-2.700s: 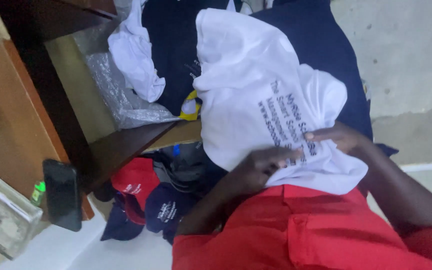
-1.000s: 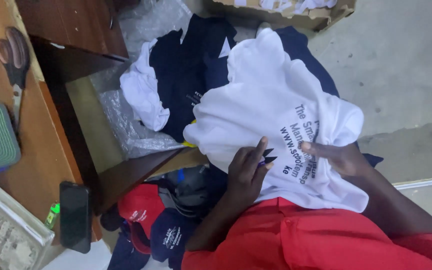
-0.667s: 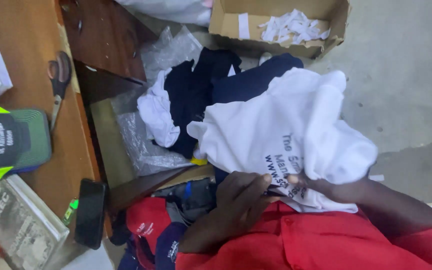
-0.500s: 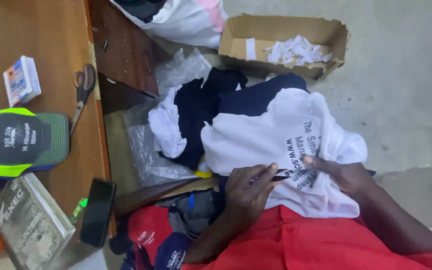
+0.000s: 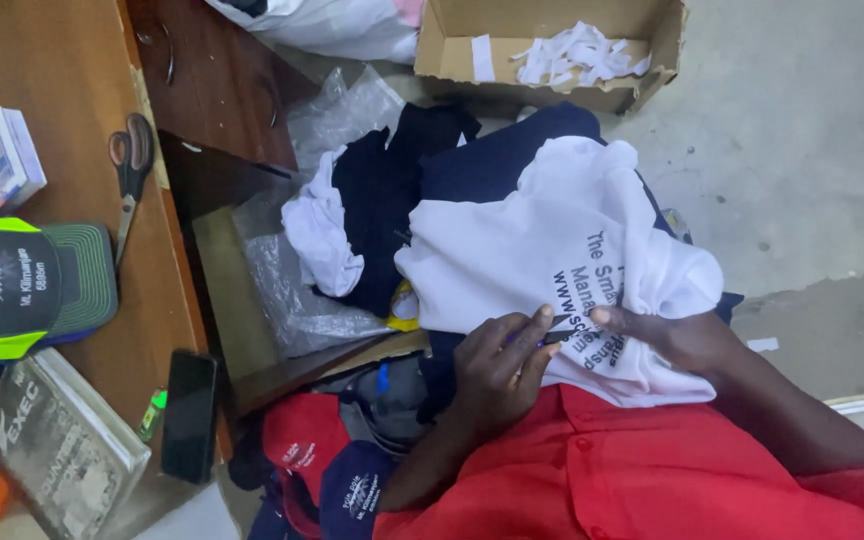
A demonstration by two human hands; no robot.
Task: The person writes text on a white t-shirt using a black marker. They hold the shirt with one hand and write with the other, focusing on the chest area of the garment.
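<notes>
A white T-shirt (image 5: 552, 250) w/ dark print is bunched at centre-right of the frame, over dark clothes (image 5: 392, 200). Its lower edge is pinched by the left hand (image 5: 497, 365) and right hand (image 5: 672, 335), fingers narrow. Scissors (image 5: 132, 160) & a cap (image 5: 27, 290) lie on the desk (image 5: 62, 60) at left.

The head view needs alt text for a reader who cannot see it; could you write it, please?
Both hands, left hand and right hand, hold a white printed shirt on the lap. A wooden desk beside them carries scissors and a cap.
</notes>
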